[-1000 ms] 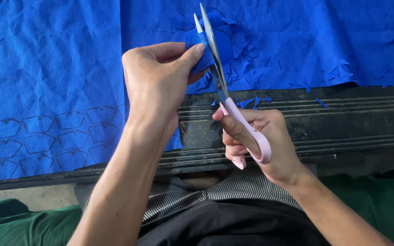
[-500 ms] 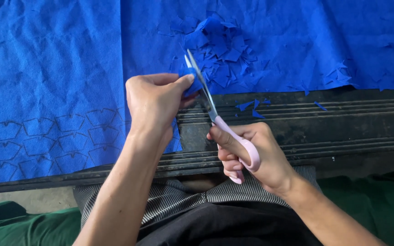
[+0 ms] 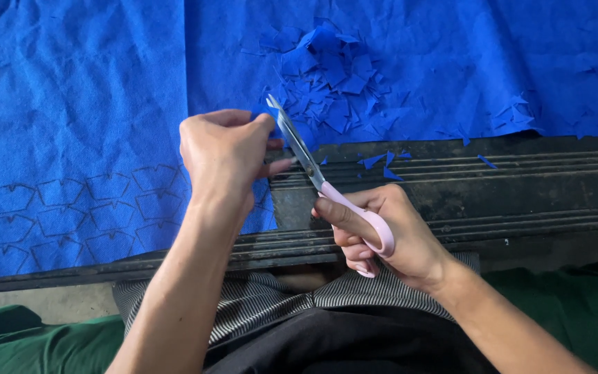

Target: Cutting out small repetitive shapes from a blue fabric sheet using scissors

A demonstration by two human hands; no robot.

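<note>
Left hand [image 3: 226, 149]: centre frame, pinching a small blue fabric piece [image 3: 266, 144].
Right hand [image 3: 389, 235]: gripping pink-handled scissors [image 3: 313, 170], blades shut beside the piece.
Around: blue cloth [image 3: 91, 90], scrap pile [image 3: 333, 76] upper centre, dark counter [image 3: 520, 194].

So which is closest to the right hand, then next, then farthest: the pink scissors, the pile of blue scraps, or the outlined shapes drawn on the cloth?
From the right hand, in the head view:
1. Pink-handled scissors: in that hand, blades pointing up and left.
2. Pile of blue scraps: above the hand, on the blue cloth.
3. Outlined shapes: far left on the cloth, beyond the left hand.
</note>
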